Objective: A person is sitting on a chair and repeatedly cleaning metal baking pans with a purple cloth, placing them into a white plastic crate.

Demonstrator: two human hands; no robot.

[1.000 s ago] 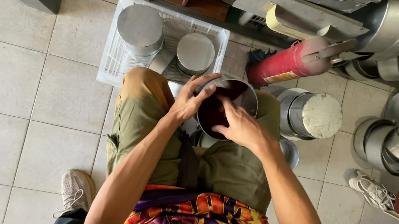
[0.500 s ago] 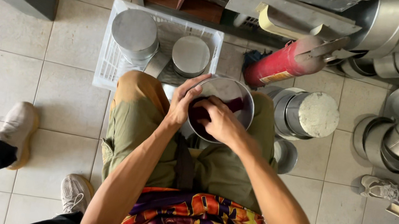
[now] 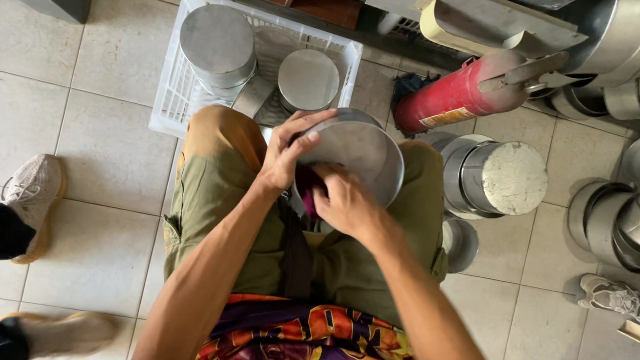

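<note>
Gripping a round metal pan on the lap, the left hand curls its grip around the rim at nine o'clock. The right hand has its grip closed on a dark red cloth, pressed at the pan's six o'clock edge. A white crate sits close at eleven o'clock, a red cylinder at one, stacked tins at three. Bare floor tiles lie at nine. The pan is dull grey, tilted toward the body.

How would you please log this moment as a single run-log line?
left hand: holds round metal tin by rim | right hand: presses dark red cloth at tin | behind: white crate, red cylinder
</note>
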